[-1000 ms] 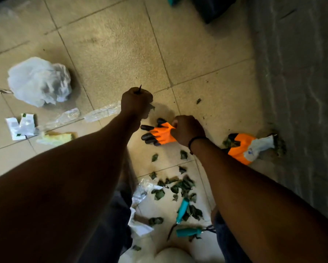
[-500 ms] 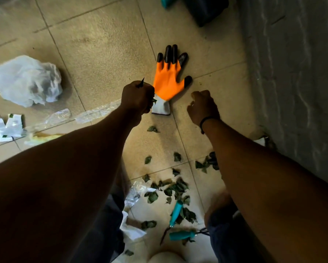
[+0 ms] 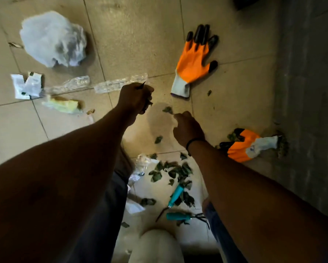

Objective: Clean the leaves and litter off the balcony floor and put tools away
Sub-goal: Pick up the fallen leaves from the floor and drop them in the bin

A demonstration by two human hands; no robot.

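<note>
**Balcony floor, litter and tools: one moment catalogued**

Nearest the person, below and between both forearms: two teal-handled hand tools, one lying lengthwise, the other a small claw rake crosswise just beyond it. Both lay untouched on the tiles among the leaves, well behind either hand; judged not yet put away.

Leaf pile: a loose scatter of green cuttings just behind the right wrist, thickest there, thinning toward the hands. A clear wrapper lay at its left edge.

Right hand: fingers curled downward toward the floor, tips close to a single leaf just ahead of them. Whether it pinched anything could not be told. Judged to be reaching for stray pieces one by one.

Left hand: closed in a fist around gathered leaf scraps, a dark point protruding at the top; held raised, apparently serving as the collecting hand.

Right of the right wrist: a crumpled orange glove with leaf debris around it.

Left of the left hand: a yellowish scrap, torn white paper, clear plastic film.

Beyond both hands: a flat orange glove, palm down, fingers pointing away. Far left: a crumpled white bag.
</note>
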